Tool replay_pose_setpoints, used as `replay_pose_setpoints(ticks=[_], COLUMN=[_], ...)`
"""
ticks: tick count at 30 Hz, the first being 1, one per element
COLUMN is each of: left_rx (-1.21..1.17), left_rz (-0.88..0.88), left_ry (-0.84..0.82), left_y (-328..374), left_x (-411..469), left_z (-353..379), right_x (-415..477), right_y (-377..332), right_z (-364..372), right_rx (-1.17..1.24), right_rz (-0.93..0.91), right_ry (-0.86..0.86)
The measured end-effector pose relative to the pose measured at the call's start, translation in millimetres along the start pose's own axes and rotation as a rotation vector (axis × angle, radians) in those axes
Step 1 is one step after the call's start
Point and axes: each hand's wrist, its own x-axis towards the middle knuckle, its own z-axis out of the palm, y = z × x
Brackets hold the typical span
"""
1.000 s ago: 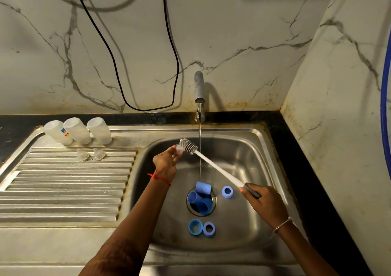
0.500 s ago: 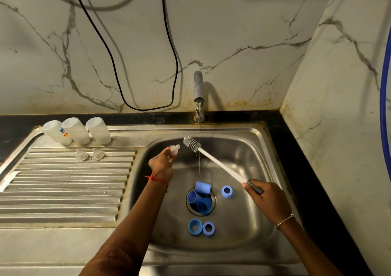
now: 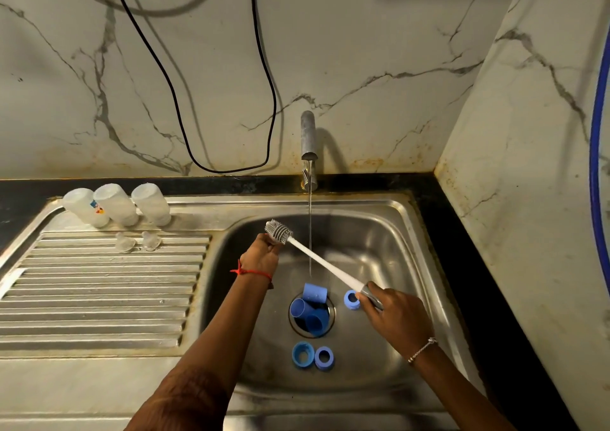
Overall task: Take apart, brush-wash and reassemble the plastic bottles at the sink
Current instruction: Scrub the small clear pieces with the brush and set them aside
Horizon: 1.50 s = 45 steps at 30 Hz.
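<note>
My right hand (image 3: pixel 392 308) grips the grey handle of a white bottle brush (image 3: pixel 317 259). Its bristle head (image 3: pixel 279 231) lies against the fingertips of my left hand (image 3: pixel 262 254), which is curled round a small clear part that the brush head hides. Three clear plastic bottles (image 3: pixel 115 204) stand upside down at the back of the draining board, with two clear teats (image 3: pixel 137 242) in front of them. Blue caps (image 3: pixel 312 307) lie on the sink drain. Three blue rings (image 3: pixel 313 355) lie on the basin floor.
A thin stream of water (image 3: pixel 309 226) runs from the steel tap (image 3: pixel 308 137) into the steel sink (image 3: pixel 379 232), passing just right of the brush head. The ribbed draining board (image 3: pixel 99 292) lies to the left. Black cables (image 3: pixel 231 100) hang on the marble wall.
The brush head has moved left from beside the clear part onto it, covering it at my left fingertips. Both hands stay over the basin.
</note>
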Motion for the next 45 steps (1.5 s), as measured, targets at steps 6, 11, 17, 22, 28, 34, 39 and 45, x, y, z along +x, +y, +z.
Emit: replay_pose_setpoints(ticks=[6,11,17,22,28,34,39,45], left_rx=[-0.119,-0.516,-0.407,-0.129,0.012,0.211,0.251,0.299], left_rz=[-0.134,-0.323,-0.244,-0.112,-0.139,-0.068,-0.04,0.001], left_ry=[-0.02,-0.119,-0.139,-0.166,-0.291,-0.416,-0.433,-0.411], left_y=[1.6,-0.4,11.4,0.5,-16.0,-26.3,-29.3,-32.3], left_x=[-5.6,-18.3,-7.4,-4.5,-14.3,-15.8,-11.6,-7.7], left_z=[3.7,16.6,13.0,20.8,39.0,42.8,40.5,37.5], right_x=[-9.2,-7.7,-21.3,-24.4,-14.2,-30.0,-34.9,-37.7], right_y=[19.1,20.1,37.1,38.1,7.9,-0.4,2.6,5.6], right_z=[-4.8,-3.5,1.8,9.1,38.5,59.9,73.6,84.5], right_rx=[0.022,0.108,0.456,0.404,0.17,0.007,-0.007,-0.005], right_rz=[-0.024,0.029,0.327,0.428,0.263,0.095,0.093,0.053], right_ry=[0.104,0.127,-0.17,-0.279,-0.352,-0.329,-0.248,-0.23])
